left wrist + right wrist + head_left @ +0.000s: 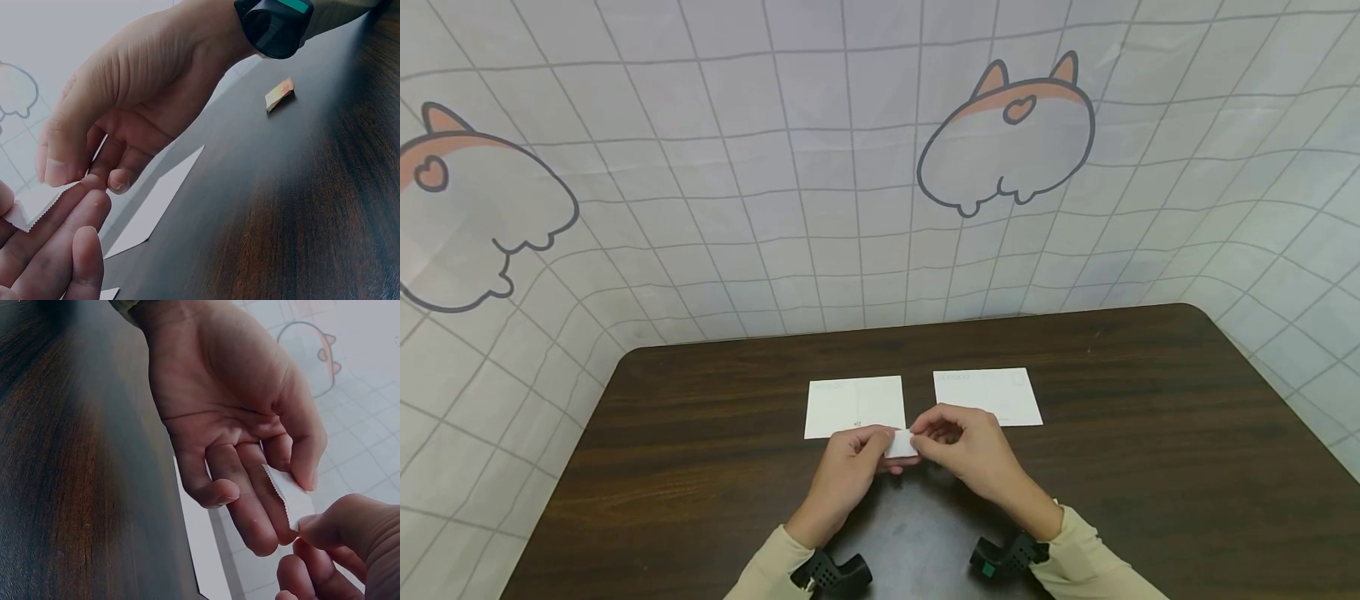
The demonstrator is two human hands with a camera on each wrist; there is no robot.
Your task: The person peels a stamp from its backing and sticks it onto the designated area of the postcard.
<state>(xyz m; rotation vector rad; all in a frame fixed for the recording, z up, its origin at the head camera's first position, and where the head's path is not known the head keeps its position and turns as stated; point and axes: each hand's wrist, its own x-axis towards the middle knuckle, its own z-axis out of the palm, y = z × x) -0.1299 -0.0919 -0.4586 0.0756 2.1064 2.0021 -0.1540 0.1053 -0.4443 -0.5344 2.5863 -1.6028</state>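
Note:
A small white stamp [900, 445] with a toothed edge is held between both hands above the table. My left hand [846, 471] has its thumb on the stamp's left side, with fingers spread flat beneath it in the right wrist view. At the opposite side, my right hand [973, 450] pinches the stamp's edge between thumb and fingertips. Its plain white face points up; the underside is hidden. Just beyond the left hand lies a white postcard [853, 402]. Another postcard [988, 394] lies behind the right hand, which overlaps its lower left corner.
A dark wooden table [700, 467] carries both postcards. One small folded yellow-orange paper piece [279, 94] lies on the tabletop in the left wrist view. Each wrist wears a black camera mount [1011, 552]. A white gridded curtain [820, 167] with cartoon animal prints hangs behind the table.

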